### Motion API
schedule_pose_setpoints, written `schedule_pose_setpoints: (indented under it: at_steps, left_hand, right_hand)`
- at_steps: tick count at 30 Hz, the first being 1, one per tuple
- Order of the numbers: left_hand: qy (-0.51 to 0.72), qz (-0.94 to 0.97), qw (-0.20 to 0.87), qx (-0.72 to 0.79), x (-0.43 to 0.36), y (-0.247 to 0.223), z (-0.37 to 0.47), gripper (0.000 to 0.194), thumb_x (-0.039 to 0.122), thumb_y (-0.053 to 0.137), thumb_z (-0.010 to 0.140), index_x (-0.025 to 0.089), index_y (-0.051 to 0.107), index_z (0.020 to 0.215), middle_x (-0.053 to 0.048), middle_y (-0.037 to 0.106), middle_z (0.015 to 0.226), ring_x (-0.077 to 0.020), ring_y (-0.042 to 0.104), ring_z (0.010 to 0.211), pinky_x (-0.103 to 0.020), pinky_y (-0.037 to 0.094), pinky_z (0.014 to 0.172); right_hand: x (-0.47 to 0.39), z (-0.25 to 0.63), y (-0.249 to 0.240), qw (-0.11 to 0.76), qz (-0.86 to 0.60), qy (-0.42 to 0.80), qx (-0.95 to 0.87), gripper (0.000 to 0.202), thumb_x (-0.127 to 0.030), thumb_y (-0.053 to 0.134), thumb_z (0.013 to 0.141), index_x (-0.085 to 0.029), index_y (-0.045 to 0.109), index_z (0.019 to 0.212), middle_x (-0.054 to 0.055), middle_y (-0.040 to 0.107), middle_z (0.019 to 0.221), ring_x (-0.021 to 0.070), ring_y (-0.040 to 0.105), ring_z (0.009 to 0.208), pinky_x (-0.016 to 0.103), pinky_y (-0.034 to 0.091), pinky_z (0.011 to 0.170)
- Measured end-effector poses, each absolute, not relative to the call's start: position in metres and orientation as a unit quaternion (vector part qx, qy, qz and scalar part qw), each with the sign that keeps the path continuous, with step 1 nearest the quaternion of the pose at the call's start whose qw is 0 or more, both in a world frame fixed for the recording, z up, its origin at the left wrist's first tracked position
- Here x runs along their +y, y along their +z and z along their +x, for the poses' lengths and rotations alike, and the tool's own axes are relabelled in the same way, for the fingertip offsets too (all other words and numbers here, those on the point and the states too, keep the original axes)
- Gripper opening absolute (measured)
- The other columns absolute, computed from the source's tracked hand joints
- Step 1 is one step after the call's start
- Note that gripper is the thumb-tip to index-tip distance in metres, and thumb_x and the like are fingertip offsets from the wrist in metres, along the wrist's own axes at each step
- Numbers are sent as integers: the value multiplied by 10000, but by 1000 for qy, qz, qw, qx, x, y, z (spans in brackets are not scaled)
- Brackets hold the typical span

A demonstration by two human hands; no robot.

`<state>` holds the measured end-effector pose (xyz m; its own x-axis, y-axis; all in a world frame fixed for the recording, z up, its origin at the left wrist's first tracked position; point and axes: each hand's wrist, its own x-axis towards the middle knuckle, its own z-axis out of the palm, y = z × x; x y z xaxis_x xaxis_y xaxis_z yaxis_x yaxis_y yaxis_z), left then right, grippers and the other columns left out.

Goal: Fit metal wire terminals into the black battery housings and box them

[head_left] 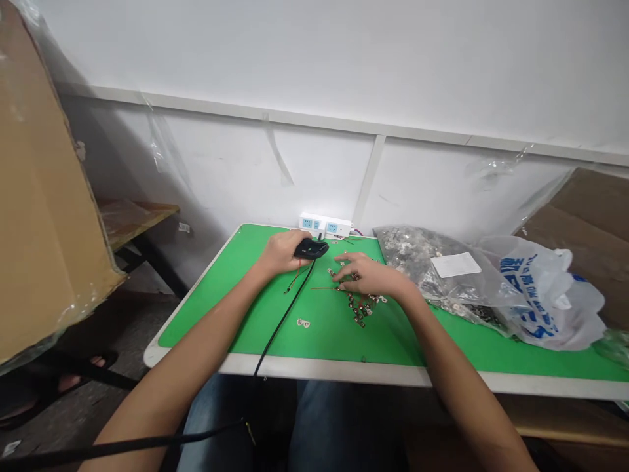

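The left hand clasps a black device; right of it, the right hand, grip unclear to me, partly covers metal parts.

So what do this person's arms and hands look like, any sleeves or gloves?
Both long, tapering forearms are bare, with no sleeves in view. The ungloved left hand and ungloved right hand show no watch or bracelet; rings are too small to tell.

The flat rectangular bench was green, edged in white; the oblong device at centre was black; the crumpled plastic bag at right was white with blue lettering.
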<state>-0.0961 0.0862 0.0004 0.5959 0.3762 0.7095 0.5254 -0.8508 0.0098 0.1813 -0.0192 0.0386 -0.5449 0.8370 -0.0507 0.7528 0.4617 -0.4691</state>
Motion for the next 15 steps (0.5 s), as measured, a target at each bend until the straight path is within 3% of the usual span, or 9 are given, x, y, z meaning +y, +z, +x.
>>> schedule_pose_setpoints:
  at_steps: [7, 15]
  left_hand:
    - [-353, -897, 98, -249, 85, -1, -93, 359, 387, 705, 877, 177, 661, 1164, -93, 779, 983, -235, 754, 877, -310, 533, 756]
    - [-359, -902, 86, -225, 83, 2, -92, 347, 404, 698, 883, 177, 674, 1145, -92, 764, 953, -233, 735, 857, -314, 519, 756]
  right_hand:
    - [-15, 171, 28, 106, -478, 238, -839, 65, -239, 777, 832, -250, 800, 893, 120, 692, 1330, 374, 447, 1512, 548, 463, 1178]
    - [-12, 172, 22, 98, -486, 252, -831, 78, -172, 724, 835, -235, 769, 843, 122, 674, 1380, 372, 456, 1514, 539, 467, 1166]
